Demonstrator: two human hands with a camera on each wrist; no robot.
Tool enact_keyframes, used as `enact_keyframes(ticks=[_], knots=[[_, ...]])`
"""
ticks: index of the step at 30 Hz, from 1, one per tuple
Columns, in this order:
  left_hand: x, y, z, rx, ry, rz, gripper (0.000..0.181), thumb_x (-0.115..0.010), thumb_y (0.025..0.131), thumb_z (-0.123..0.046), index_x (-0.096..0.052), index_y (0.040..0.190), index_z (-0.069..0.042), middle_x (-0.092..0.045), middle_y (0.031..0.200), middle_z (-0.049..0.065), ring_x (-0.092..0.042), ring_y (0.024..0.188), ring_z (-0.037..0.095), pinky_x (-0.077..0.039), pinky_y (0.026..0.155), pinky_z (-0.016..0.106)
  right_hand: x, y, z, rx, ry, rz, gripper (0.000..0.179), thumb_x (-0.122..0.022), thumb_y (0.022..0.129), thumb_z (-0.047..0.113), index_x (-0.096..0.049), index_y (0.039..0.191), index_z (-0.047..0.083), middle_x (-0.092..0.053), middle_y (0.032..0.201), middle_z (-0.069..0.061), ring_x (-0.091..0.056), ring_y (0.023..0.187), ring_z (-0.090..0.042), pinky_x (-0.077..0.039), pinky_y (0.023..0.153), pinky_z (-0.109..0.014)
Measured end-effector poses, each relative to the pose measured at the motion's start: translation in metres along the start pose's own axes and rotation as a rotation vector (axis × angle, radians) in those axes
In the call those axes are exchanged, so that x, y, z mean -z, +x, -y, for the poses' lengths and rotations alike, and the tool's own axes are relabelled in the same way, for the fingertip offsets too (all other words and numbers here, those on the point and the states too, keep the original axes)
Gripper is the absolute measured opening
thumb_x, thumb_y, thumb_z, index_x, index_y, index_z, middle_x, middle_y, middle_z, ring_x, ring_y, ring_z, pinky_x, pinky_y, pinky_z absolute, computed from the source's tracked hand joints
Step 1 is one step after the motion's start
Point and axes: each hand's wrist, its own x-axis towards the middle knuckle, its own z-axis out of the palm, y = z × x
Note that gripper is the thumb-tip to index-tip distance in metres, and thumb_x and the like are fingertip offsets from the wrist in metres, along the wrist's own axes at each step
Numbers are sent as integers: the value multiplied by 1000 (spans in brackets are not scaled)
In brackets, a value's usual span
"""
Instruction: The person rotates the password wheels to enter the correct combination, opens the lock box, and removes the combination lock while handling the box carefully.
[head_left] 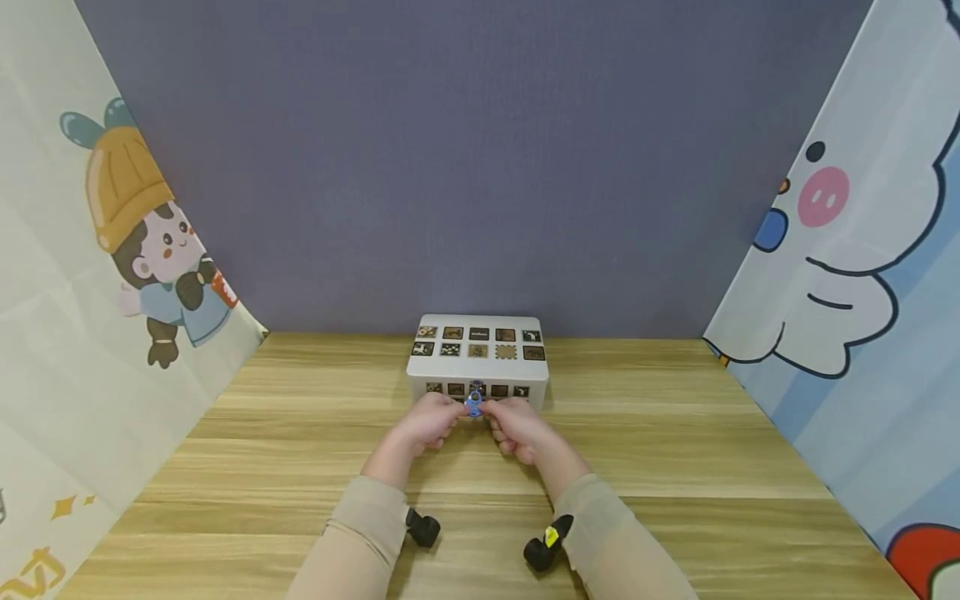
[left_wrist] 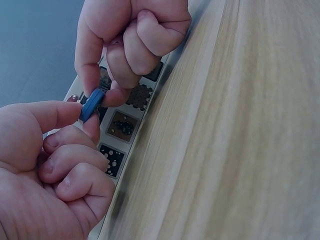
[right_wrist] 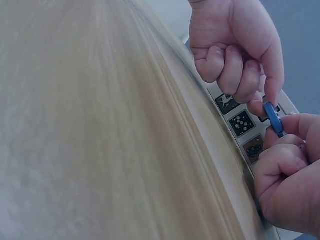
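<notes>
A white box [head_left: 477, 371] with square dark and brown pictures on its lid and front stands with its lid down. At the middle of its front, just below the metal clasp [head_left: 477, 385], is a small blue padlock [head_left: 474, 405]. My left hand [head_left: 431, 420] pinches the padlock from the left between thumb and index finger, its other fingers curled in. From the right, my right hand [head_left: 519, 427] pinches the same padlock, also with the other fingers folded. Both wrist views show the padlock's blue edge [left_wrist: 92, 105] between the fingertips; its keyhole side is hidden.
The box sits near the back of a wood-grain table [head_left: 300, 467], before a grey-purple panel [head_left: 480, 167]. Cartoon-printed sheets flank the table, on the left [head_left: 45, 250] and right [head_left: 900, 333]. A small black camera hangs from each sleeve.
</notes>
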Motion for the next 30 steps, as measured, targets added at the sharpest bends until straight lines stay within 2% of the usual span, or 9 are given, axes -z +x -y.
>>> enact_keyframes(ticks=[12,23,30], knots=[[2,4,1,1,-5,10,32,-59,100,-20,-69,109,9,-35,55,-8,-26,43,6,-24,40,19,-1,2,1,-4,7,-15,24,-62,98,23,-55,84,5,-34,56,7,-26,44,-5,-23,39,-19],[3,3,2,-4,-17,21,32,-61,99,-19,-69,111,9,-35,54,-9,-27,43,6,-25,40,19,8,6,2,-26,85,-54,21,-61,98,25,-66,94,5,-34,55,9,-24,44,-4,-20,39,-18],[3,2,1,-6,-3,15,31,-61,99,-19,-70,109,8,-34,53,-9,-26,43,6,-25,40,19,13,3,5,-15,77,-51,27,-61,99,27,-67,104,2,-36,56,10,-26,45,-4,-22,39,-18]])
